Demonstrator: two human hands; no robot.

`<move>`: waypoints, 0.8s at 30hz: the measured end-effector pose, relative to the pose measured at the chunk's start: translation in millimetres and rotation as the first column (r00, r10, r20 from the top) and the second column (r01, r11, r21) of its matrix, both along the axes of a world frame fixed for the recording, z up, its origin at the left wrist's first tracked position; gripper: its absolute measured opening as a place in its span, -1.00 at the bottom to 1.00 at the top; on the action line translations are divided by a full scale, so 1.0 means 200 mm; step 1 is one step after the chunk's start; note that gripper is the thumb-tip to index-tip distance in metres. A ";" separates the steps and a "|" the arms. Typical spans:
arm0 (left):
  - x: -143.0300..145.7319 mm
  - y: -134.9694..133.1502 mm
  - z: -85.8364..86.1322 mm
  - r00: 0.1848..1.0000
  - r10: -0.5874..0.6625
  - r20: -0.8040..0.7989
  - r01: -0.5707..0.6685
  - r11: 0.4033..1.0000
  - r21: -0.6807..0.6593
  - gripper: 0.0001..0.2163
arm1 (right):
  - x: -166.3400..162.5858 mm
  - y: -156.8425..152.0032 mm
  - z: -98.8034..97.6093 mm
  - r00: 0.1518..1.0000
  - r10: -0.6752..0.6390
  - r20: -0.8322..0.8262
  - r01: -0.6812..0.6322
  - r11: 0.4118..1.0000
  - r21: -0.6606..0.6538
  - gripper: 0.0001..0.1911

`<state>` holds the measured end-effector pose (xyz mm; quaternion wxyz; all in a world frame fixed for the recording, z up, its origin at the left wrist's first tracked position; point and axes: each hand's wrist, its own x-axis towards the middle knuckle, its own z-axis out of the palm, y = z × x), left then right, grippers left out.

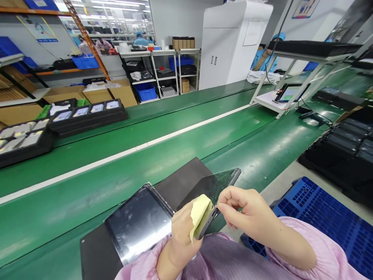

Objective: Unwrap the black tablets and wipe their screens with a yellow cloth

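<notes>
My left hand [182, 227] is closed around a dark tablet [225, 183], which it holds up tilted with one edge toward me. A yellow cloth [200, 210] is tucked between that hand and the tablet. My right hand [247, 208] is pinched at the tablet's near edge; whatever sits between its fingertips is too small to make out. To the left, a second tablet [142, 219] lies screen up on a black mat [97, 249], its glossy screen reflecting light. Another part of black mat [186, 179] shows behind the held tablet.
A green conveyor bench [163, 155] with a white strip runs across. Black foam trays [87, 120] of boxed items stand at far left. A white rack [269, 103] carries a lit display [291, 93]. A blue pallet [317, 217] lies at right. A person [264, 58] sits behind the bench.
</notes>
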<state>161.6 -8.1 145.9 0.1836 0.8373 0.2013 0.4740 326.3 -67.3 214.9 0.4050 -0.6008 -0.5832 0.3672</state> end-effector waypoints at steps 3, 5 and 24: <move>0.01 0.00 0.01 1.000 0.004 0.009 -0.004 1.000 -0.014 -0.84 | -0.01 0.00 0.00 1.000 -0.026 -0.007 0.026 0.999 -0.029 -0.88; 0.01 0.00 0.01 1.000 0.005 0.015 -0.005 1.000 -0.020 -0.85 | -0.01 0.00 -0.01 0.998 -0.055 0.011 0.055 0.998 -0.024 -0.88; 0.02 -0.01 0.02 0.999 0.031 0.031 -0.031 0.999 0.021 -0.87 | -0.04 -0.02 -0.03 0.986 -0.157 0.058 0.153 0.986 0.061 -0.89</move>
